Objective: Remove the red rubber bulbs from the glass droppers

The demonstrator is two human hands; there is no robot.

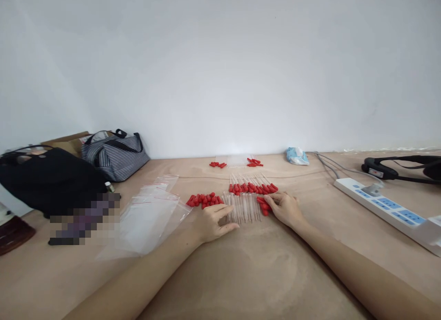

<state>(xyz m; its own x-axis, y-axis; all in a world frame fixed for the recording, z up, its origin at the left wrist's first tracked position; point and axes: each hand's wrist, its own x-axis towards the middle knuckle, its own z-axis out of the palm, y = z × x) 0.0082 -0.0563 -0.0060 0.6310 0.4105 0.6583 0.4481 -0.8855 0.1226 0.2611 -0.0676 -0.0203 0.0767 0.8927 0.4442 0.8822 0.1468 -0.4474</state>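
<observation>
A row of thin clear tubes (243, 208) lies on the table between my hands. My left hand (212, 224) rests at the row's left side, fingers stretched out and thumb apart, with nothing visible in its grasp. At the right end, my right hand (286, 209) has its fingertips closed at a small pile of red rubber bulbs (265, 209); it seems to pinch one, partly hidden by the fingers. Another heap of red bulbs (205, 200) sits just beyond my left hand. Behind the row, several clear tubes with red bulbs on their near ends (253, 187) lie side by side.
Clear zip bags (148, 216) are spread at left. Near the wall lies a clear bag (237, 160) with red bulbs beside it. A striped bag (120, 157), black bag (55, 182), blue-and-white packet (296, 156), power strip (389, 212) and black head strap (396, 169) surround the area.
</observation>
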